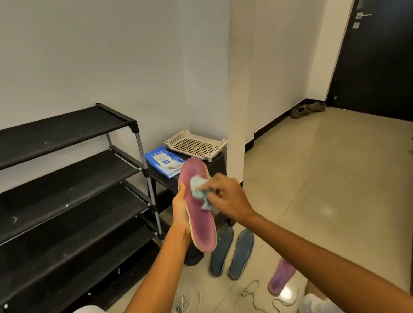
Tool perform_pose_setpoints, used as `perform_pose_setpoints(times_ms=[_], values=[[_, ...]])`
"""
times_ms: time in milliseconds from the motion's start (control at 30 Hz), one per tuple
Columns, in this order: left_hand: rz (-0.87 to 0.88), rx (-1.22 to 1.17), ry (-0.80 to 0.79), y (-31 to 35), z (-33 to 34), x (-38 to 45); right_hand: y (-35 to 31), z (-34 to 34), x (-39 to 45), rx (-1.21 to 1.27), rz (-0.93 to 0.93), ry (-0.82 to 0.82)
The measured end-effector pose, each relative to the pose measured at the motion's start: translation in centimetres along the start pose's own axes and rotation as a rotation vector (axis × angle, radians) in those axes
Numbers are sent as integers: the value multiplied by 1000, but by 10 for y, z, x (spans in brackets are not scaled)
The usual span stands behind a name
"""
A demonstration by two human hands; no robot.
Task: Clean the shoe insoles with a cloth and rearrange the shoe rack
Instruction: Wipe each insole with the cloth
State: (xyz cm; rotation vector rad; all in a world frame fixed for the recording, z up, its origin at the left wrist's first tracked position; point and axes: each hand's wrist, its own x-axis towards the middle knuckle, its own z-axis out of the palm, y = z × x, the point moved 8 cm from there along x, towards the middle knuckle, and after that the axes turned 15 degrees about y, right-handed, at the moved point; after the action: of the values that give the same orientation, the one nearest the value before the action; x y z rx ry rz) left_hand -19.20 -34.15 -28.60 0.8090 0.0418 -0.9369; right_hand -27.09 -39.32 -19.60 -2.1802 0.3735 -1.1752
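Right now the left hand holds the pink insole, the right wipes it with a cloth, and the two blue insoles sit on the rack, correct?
Not quite. The head view shows the two blue insoles on the floor, not the rack. The rest holds: left hand, pink insole, right hand, cloth.

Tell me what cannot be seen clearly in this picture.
Head view only:
- Cloth: blurred; the right hand covers part of it.
- Left hand: fingers hidden behind the pink insole.
- Wipes pack: print too small to read.
- Shoe rack: left end cut off by the frame edge.
- Shoes by the door: too small to identify.
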Motion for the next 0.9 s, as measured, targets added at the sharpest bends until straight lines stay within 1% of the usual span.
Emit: perform_pose_setpoints(times_ms=[33,67,133,167,200,233,300,367,433,467,500,533,600,633,700,733,800,900], values=[[49,0,-3,4,2,-2,6,-5,11,-78,55,49],[85,-5,-3,5,4,-4,10,-4,20,-187,78,46],[72,-26,-37,0,10,-5,14,8,25,-399,37,-83],[52,-21,-36,-2,10,-5,13,16,21,-443,3,-140],[41,-19,-20,-3,8,-4,11,22,13,-437,-8,-168],[33,-34,-11,-3,6,-3,7,26,2,-399,-7,-159],[25,-44,-1,-2,0,-6,-4,27,-22,-284,-16,-76],[-9,-65,4,-5,-8,-4,-19,27,-44,-194,-100,-42],[-37,-96,64,-7,-20,1,-26,26,-57,-132,-196,-84],[-44,-87,66,-6,-23,4,-26,25,-56,-108,-212,-98],[-35,-65,63,-4,-24,4,-22,22,-48,-90,-188,-83],[-1,-20,85,0,-24,3,-15,18,-38,-78,-125,-39],[67,27,65,4,-16,4,2,11,-16,-107,37,54],[91,34,70,6,-10,1,7,12,-8,-153,85,45],[66,31,73,2,-5,1,6,23,-5,-240,49,-48],[64,26,78,3,-5,1,0,27,-10,-233,18,-69],[64,-21,44,6,-2,1,-10,26,-29,-149,-16,-47],[72,-85,66,11,-6,3,-13,20,-52,-13,-26,-48]])
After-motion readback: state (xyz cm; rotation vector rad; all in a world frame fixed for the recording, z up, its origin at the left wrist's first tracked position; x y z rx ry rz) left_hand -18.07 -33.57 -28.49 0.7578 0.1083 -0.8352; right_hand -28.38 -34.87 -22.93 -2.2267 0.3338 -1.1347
